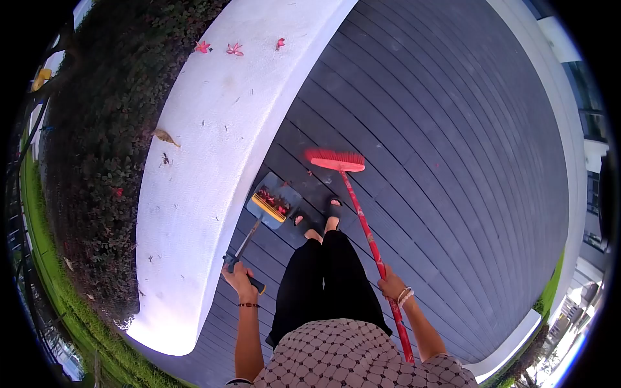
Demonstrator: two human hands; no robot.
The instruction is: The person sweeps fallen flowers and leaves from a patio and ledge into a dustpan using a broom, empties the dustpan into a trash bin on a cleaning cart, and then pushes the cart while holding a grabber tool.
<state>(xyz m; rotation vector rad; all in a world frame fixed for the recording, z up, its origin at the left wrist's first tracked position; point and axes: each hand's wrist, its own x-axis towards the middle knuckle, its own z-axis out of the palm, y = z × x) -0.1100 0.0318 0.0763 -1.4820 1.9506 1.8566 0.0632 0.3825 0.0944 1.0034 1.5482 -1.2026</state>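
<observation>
My left hand (239, 282) is closed round the dark handle of a long-handled dustpan (274, 220). The dustpan is grey-blue with a yellow toothed edge, and red petals and debris lie in it, beside the white ledge. My right hand (392, 283) grips the red pole of a broom (337, 160). The broom's red bristles touch or hover just over the decking, up and to the right of the dustpan; I cannot tell which. A small red petal (310, 172) lies just below the broom head.
The white curved ledge (213, 161) runs along the left, with pink flowers (235, 50) and a dry leaf (166, 138) on top. Dark hedge (97, 129) grows beyond it. Grey decking (453, 161) spreads right, edged by a pale curb. My sandalled feet are below the broom.
</observation>
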